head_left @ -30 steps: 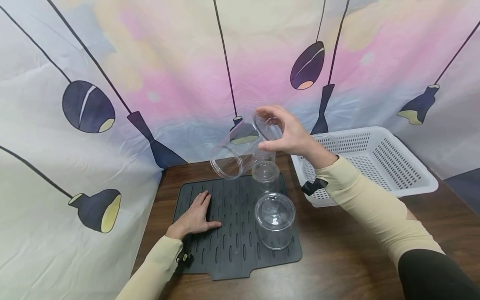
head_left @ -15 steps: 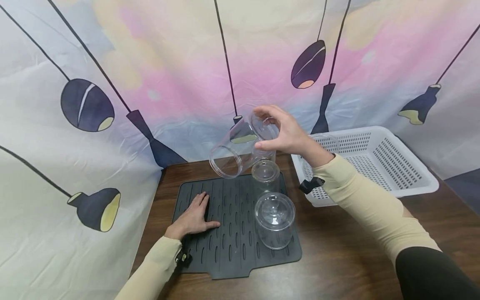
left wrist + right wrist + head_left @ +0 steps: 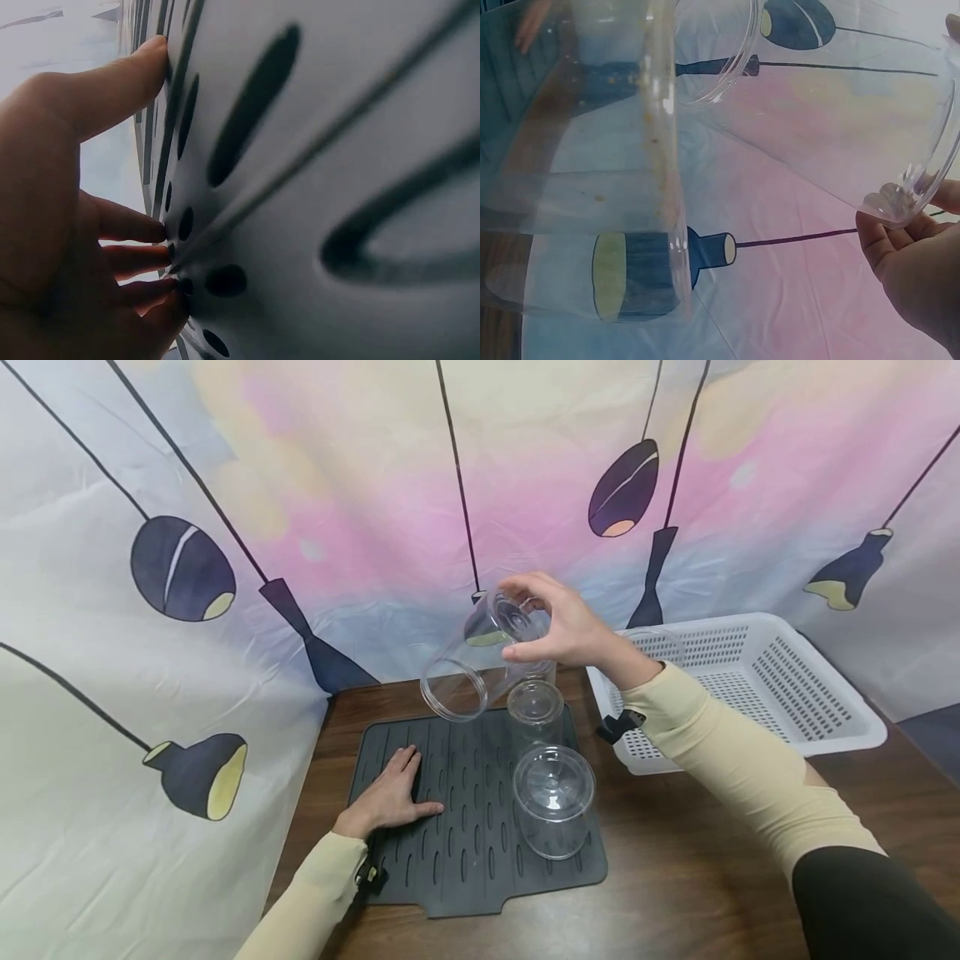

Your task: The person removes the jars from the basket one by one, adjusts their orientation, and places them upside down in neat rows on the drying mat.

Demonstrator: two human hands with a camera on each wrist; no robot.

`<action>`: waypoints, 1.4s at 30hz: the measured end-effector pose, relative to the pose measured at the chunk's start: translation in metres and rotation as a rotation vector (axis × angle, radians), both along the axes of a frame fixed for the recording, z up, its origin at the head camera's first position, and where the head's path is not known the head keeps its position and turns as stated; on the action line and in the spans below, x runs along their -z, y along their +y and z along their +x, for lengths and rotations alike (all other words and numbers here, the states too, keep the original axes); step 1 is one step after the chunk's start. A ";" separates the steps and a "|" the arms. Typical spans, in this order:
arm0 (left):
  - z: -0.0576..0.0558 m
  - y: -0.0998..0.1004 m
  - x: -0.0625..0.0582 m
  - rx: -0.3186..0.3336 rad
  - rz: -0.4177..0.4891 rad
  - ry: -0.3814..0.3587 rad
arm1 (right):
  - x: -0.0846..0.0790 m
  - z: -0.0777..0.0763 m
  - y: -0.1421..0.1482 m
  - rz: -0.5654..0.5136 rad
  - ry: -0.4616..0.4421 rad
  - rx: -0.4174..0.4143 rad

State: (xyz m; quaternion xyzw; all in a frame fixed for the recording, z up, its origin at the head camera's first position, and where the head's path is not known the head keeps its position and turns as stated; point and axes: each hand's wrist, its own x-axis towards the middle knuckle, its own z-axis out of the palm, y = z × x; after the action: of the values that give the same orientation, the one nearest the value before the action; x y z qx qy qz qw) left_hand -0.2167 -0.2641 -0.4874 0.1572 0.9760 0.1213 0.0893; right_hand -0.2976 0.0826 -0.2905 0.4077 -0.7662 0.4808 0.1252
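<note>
My right hand (image 3: 558, 622) grips a clear jar (image 3: 480, 656) by its closed end, thumb on one side and fingers on the other. The jar is tilted, its open rim facing down and left above the far part of a dark grey ridged mat (image 3: 461, 860). In the right wrist view, fingertips (image 3: 877, 232) touch the edge of the jar's base. My left hand (image 3: 386, 793) lies on the mat with fingers spread; in the left wrist view its fingertips (image 3: 161, 232) touch the mat's surface. Two clear jars, a wide one (image 3: 553, 810) and a narrower one (image 3: 536, 706), stand base up along the mat's right side.
Another clear container stands behind the narrower jar, partly hidden. A white perforated basket (image 3: 817, 685) sits on the wooden table (image 3: 675, 868) to the right, with a clear rim (image 3: 660, 639) showing inside. A patterned cloth (image 3: 360, 527) hangs close behind the table.
My right hand has shifted slightly left, and the jar's base has turned a little more toward the head view. My left hand stays on the mat.
</note>
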 end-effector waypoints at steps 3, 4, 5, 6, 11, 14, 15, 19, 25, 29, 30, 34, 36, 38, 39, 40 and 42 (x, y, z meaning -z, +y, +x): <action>-0.002 0.000 0.000 0.001 -0.011 0.003 | 0.001 -0.002 -0.002 0.019 0.010 0.006; -0.002 0.000 -0.001 0.000 -0.012 0.002 | 0.001 -0.003 -0.003 0.027 0.015 0.010; -0.002 0.000 0.000 -0.001 -0.012 0.001 | 0.002 -0.003 -0.004 0.034 0.019 0.015; -0.002 0.000 0.000 -0.002 -0.011 0.000 | 0.002 -0.004 -0.004 0.042 0.023 0.019; -0.003 0.000 0.003 -0.007 -0.009 -0.002 | 0.000 -0.004 -0.008 0.073 0.032 0.028; -0.002 0.000 0.004 -0.009 -0.013 -0.003 | -0.001 -0.004 -0.010 0.087 0.030 0.028; -0.002 0.000 0.004 -0.010 -0.014 -0.004 | -0.001 -0.004 -0.011 0.088 0.029 0.026; -0.002 0.000 0.004 -0.013 -0.014 -0.002 | -0.004 -0.005 -0.014 0.101 0.030 0.025; -0.003 0.000 0.003 -0.013 -0.019 0.000 | -0.007 -0.007 -0.020 0.134 0.048 0.016; -0.002 0.000 0.003 -0.013 -0.024 -0.005 | -0.008 -0.009 -0.025 0.151 0.044 0.005; -0.002 0.000 0.003 -0.013 -0.025 -0.005 | -0.008 -0.009 -0.025 0.152 0.043 0.001; -0.002 0.000 0.003 -0.014 -0.024 -0.001 | -0.006 -0.010 -0.029 0.181 0.038 -0.001; -0.002 0.000 0.002 -0.014 -0.022 -0.002 | -0.005 -0.011 -0.031 0.202 0.033 0.001; -0.001 0.000 0.002 -0.012 -0.022 -0.001 | -0.003 -0.011 -0.033 0.224 0.025 0.002; -0.001 0.000 0.002 -0.011 -0.023 -0.001 | -0.003 -0.011 -0.034 0.233 0.024 -0.002; -0.001 0.000 0.002 -0.011 -0.026 -0.001 | -0.002 -0.012 -0.035 0.239 0.025 -0.007; -0.001 -0.001 0.002 -0.008 -0.027 0.004 | -0.001 -0.013 -0.037 0.256 0.031 -0.012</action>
State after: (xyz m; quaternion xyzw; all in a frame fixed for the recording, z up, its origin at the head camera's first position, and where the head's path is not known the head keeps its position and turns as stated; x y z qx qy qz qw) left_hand -0.2173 -0.2652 -0.4890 0.1525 0.9784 0.1079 0.0889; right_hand -0.3102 0.0453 -0.2894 0.4323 -0.8167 0.3736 0.0810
